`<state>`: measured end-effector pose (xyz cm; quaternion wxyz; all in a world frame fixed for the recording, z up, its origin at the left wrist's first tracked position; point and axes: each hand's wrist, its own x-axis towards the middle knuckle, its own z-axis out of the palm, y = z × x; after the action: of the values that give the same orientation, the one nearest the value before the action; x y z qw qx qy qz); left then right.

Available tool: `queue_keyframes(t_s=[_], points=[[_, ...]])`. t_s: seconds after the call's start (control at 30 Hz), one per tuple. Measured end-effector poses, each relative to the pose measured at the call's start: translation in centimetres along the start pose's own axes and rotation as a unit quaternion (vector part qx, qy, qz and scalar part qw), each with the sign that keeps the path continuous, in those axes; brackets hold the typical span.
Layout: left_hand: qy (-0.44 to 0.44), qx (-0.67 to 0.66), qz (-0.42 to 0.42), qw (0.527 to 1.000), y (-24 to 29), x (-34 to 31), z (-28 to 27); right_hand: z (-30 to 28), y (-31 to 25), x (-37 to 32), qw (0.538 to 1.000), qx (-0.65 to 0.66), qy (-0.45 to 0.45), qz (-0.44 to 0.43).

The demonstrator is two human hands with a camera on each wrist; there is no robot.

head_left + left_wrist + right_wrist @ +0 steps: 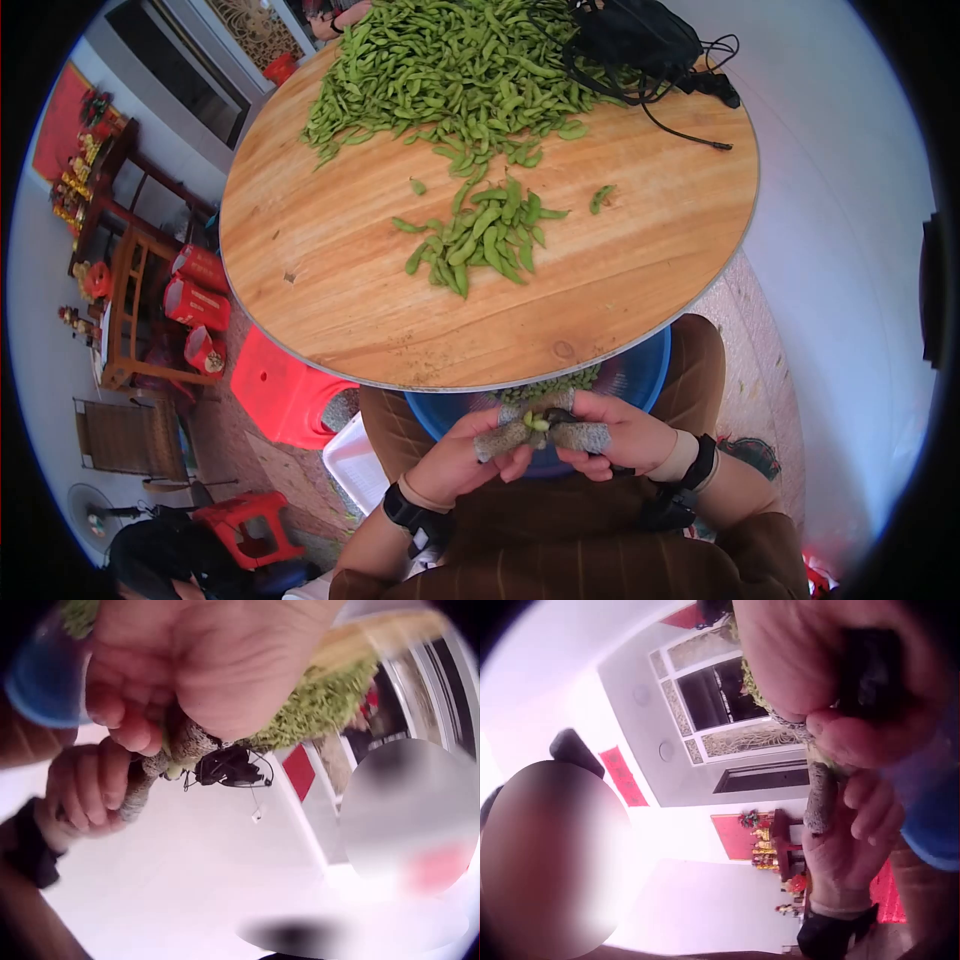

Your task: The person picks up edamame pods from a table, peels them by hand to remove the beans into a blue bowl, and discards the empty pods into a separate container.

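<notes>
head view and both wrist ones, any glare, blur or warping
Head: fisheye bowing with black corners, pods fairly crisp; left wrist: wall washed nearly white, blurred patches at lower right; right wrist: glare whitening much of the left side, a large blurred oval at lower left.

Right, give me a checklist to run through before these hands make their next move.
1. Edamame pod held between left hand and right hand: ok.
2. Held pod fully emptied: cannot tell; the fingers hide part of it.
3. Grey finger covers on both hands: ok.
4. Blue basin below the hands, shelled beans showing inside: ok.
5. Small pod pile on the table's near half: ok.
6. Black bundle with cords clear of the large pod heap: not ok; it overlaps the right side.
</notes>
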<state>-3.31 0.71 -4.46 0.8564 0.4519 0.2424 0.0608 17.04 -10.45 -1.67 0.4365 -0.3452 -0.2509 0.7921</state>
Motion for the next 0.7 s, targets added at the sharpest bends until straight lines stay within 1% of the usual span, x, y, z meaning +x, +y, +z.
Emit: queue_keyframes(t_s=[0.03,0.07,0.1,0.13,0.17,0.2,0.23,0.27,0.33,0.37,0.43,0.47,0.53,0.57,0.6,0.63,0.67,0.7], points=[[-0.015,-0.073,-0.036,0.997,0.0,0.1,-0.1,0.1,0.0,0.0,0.999,0.001,0.031,0.015],[-0.017,-0.072,-0.039,0.997,-0.1,0.0,0.4,0.0,0.3,0.0,0.999,0.004,0.033,0.013],[0.041,0.107,0.050,0.992,0.3,0.1,1.7,-0.2,0.6,0.2,0.999,-0.029,0.041,0.005],[0.097,0.281,0.137,0.945,0.5,0.2,2.4,-0.3,0.8,0.2,0.997,-0.062,0.049,-0.003],[0.096,0.282,0.135,0.945,0.6,0.2,2.2,-0.2,0.9,0.3,0.997,-0.060,0.049,-0.003],[0.109,0.432,0.165,0.880,0.6,0.2,1.8,-0.1,0.9,0.3,0.994,-0.089,0.060,0.001],[0.119,0.571,0.190,0.790,0.7,0.2,1.6,0.0,0.9,0.4,0.990,-0.118,0.072,0.004],[0.118,0.573,0.189,0.789,0.7,0.1,1.7,0.1,0.8,0.4,0.991,-0.116,0.071,0.002],[0.134,0.645,0.229,0.717,0.7,0.2,2.1,0.1,0.7,0.5,0.984,-0.156,0.083,-0.014],[0.133,0.646,0.229,0.716,0.7,0.2,2.1,-0.1,0.8,0.4,0.984,-0.155,0.084,-0.015],[0.122,0.585,0.213,0.773,0.6,0.3,2.2,-0.6,1.1,0.3,0.986,-0.147,0.069,-0.037],[0.122,0.585,0.213,0.773,0.3,0.4,2.0,-0.7,1.2,0.3,0.986,-0.148,0.069,-0.038],[0.102,0.553,0.244,0.790,-0.6,0.8,1.3,-0.9,1.6,0.3,0.986,-0.143,0.071,-0.045],[0.102,0.553,0.245,0.790,-0.8,0.9,1.1,-1.1,1.7,0.4,0.986,-0.144,0.071,-0.046],[0.087,0.388,0.139,0.907,-1.0,0.9,0.9,-1.4,1.8,0.5,0.991,-0.115,0.065,-0.032],[0.067,0.202,0.024,0.977,-1.1,0.9,0.9,-1.6,1.9,0.5,0.995,-0.085,0.058,-0.017],[0.066,0.201,0.022,0.977,-1.0,0.9,1.0,-1.7,1.8,0.4,0.995,-0.083,0.060,-0.016],[0.047,0.056,-0.018,0.997,-0.7,0.9,1.1,-1.8,1.6,0.4,0.997,-0.033,0.059,0.021]])
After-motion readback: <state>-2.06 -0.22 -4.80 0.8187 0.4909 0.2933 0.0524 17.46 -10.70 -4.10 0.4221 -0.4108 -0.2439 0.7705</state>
